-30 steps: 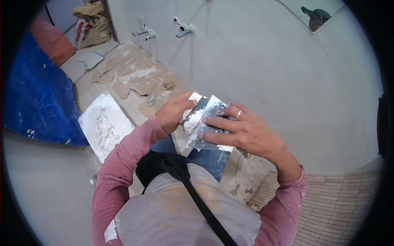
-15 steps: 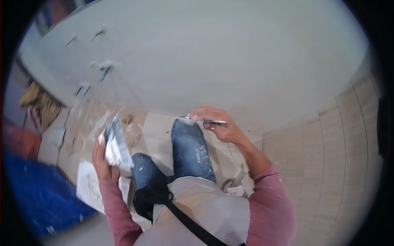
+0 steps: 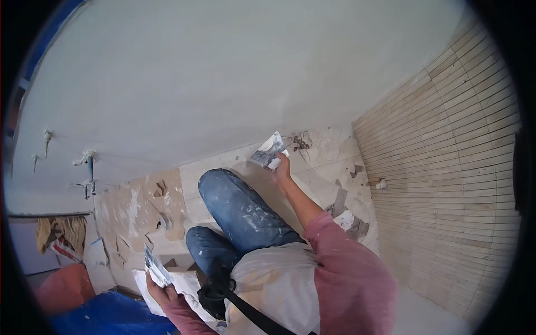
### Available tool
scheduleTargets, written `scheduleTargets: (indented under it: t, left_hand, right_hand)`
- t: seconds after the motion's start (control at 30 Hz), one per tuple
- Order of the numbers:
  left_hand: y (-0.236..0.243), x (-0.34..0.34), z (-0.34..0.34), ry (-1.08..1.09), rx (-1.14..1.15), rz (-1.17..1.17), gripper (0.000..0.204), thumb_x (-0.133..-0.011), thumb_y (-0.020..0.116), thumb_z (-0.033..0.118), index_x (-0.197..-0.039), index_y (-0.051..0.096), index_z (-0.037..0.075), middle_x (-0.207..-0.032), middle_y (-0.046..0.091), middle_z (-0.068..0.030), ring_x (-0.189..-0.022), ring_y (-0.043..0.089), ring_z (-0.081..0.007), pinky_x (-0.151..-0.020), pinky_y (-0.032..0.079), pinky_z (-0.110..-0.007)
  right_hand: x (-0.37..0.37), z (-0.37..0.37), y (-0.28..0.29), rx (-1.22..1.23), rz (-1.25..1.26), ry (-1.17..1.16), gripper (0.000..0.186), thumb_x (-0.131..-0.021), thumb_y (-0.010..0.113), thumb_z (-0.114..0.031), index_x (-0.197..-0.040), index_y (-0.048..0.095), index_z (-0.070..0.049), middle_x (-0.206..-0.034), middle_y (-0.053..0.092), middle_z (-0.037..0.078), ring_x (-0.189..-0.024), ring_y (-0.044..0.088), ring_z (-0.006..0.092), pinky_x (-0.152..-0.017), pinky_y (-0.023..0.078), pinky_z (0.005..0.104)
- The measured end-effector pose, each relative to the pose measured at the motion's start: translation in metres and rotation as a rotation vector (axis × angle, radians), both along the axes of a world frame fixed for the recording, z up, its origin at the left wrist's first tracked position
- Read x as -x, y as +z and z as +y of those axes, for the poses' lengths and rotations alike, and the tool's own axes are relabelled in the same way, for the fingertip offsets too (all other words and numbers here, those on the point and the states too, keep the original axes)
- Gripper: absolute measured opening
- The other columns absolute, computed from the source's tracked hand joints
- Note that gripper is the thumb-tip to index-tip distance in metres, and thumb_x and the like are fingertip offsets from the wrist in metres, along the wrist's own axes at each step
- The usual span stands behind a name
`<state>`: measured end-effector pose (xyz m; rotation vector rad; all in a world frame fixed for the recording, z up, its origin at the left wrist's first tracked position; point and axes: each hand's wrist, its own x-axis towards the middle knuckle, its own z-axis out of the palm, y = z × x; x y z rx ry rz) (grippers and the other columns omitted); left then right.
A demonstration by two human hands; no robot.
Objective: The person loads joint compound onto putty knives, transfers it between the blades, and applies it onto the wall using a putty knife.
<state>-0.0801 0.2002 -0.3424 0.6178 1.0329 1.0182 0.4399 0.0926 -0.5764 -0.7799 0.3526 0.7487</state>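
My left hand (image 3: 163,291) grips a flat metal putty blade (image 3: 157,266) smeared with white filler, low at the left beside the white board (image 3: 147,295). My right hand (image 3: 282,167) holds a second wide metal putty blade (image 3: 269,149), coated in white and grey, out in front of my bent knee (image 3: 223,198), near the foot of the pale plastered wall (image 3: 251,67). My jeans carry white splashes.
Capped pipe stubs (image 3: 90,164) stick out of the wall at the left. A ribbed tiled wall (image 3: 435,184) stands at the right. Torn brown paper (image 3: 134,206), floor scraps (image 3: 343,209), sacks (image 3: 61,234), an orange sheet (image 3: 67,287) and a blue tarp (image 3: 106,315) lie about.
The view has swung right toward the tiled wall. My hands, together a second ago over the filler, have separated, the right moving out toward the wall and the left down to the lower left.
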Motion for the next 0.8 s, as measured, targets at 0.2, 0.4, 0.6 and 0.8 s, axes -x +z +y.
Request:
scheduleTargets:
  t: [0.2,0.4,0.6,0.8]
  left_hand:
    - [-0.016,0.001,0.009,0.017,0.109,0.026,0.027,-0.101,0.046,0.020,-0.114,0.060,0.000,-0.103,0.070,-0.0105,-0.088,0.071,-0.0204,-0.072,0.061,-0.032]
    - [-0.014,-0.002,0.005,0.050,0.054,0.074,0.029,-0.100,0.048,0.022,-0.113,0.060,-0.001,-0.100,0.071,-0.0111,-0.087,0.071,-0.0197,-0.070,0.061,-0.031]
    - [-0.002,-0.014,0.004,0.016,0.087,0.123,0.029,-0.100,0.048,0.022,-0.113,0.060,-0.001,-0.101,0.071,-0.0107,-0.089,0.071,-0.0191,-0.074,0.061,-0.031]
    - [-0.002,-0.028,0.005,0.048,0.123,0.111,0.029,-0.100,0.048,0.022,-0.113,0.061,-0.001,-0.100,0.071,-0.0106,-0.089,0.070,-0.0193,-0.074,0.061,-0.031]
  right_hand:
    - [-0.039,0.010,-0.094,0.219,0.230,-0.251,0.027,-0.091,0.055,-0.015,-0.116,0.054,-0.008,-0.107,0.061,0.010,-0.096,0.062,0.0262,-0.076,0.058,0.0486]
    - [-0.059,0.042,-0.114,0.281,0.330,-0.282,0.033,-0.092,0.057,-0.011,-0.123,0.047,-0.007,-0.116,0.055,0.011,-0.099,0.060,0.0282,-0.076,0.061,0.0495]
    - [-0.080,0.059,-0.132,0.298,0.346,-0.250,0.039,-0.093,0.056,-0.011,-0.129,0.042,-0.006,-0.123,0.051,0.014,-0.103,0.059,0.0304,-0.072,0.062,0.0475]
    - [-0.094,0.076,-0.146,0.387,0.362,-0.295,0.042,-0.091,0.056,-0.010,-0.130,0.040,-0.004,-0.126,0.050,0.017,-0.103,0.059,0.0332,-0.069,0.062,0.0486]
